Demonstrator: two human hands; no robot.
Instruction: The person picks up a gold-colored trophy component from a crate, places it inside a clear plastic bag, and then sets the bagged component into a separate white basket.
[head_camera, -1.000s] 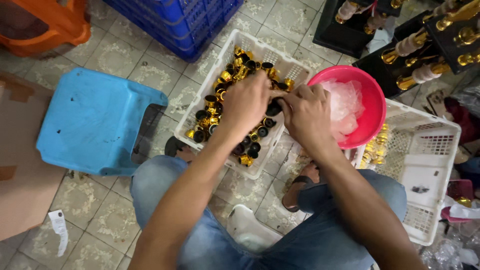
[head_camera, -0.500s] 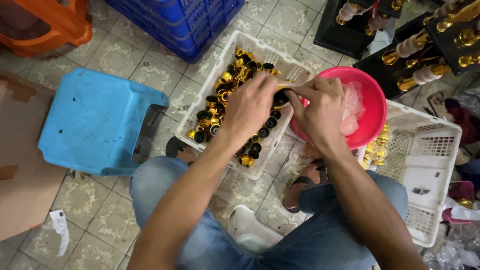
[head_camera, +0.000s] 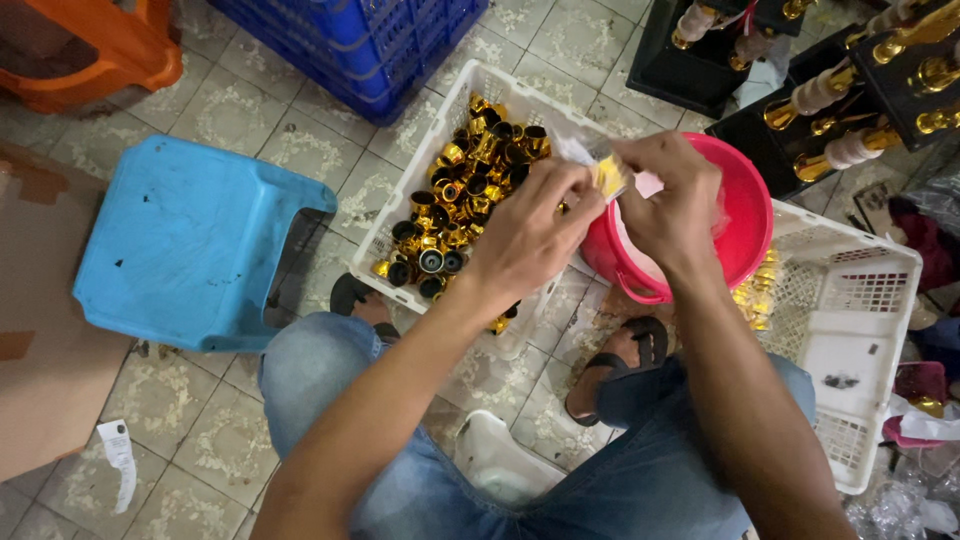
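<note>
Both of my hands meet above the floor between two containers. My left hand (head_camera: 528, 232) and my right hand (head_camera: 672, 205) pinch a small gold piece in a clear plastic wrapper (head_camera: 603, 172) between their fingertips. Under my left hand stands a white plastic basket (head_camera: 437, 130) filled with several gold and black caps (head_camera: 463, 192). A pink bucket (head_camera: 748, 210) with clear plastic inside sits under my right hand.
A blue plastic stool (head_camera: 190, 240) stands to the left, with cardboard (head_camera: 40, 330) beside it. A second white basket (head_camera: 850, 320) lies at the right. Black trays of gold-topped bottles (head_camera: 850, 80) and a blue crate (head_camera: 370, 40) are at the back. An orange stool (head_camera: 100, 40) is top left.
My hands have lifted from the basket of caps and shifted right toward the pink bucket, now holding the wrapped gold piece between them.
</note>
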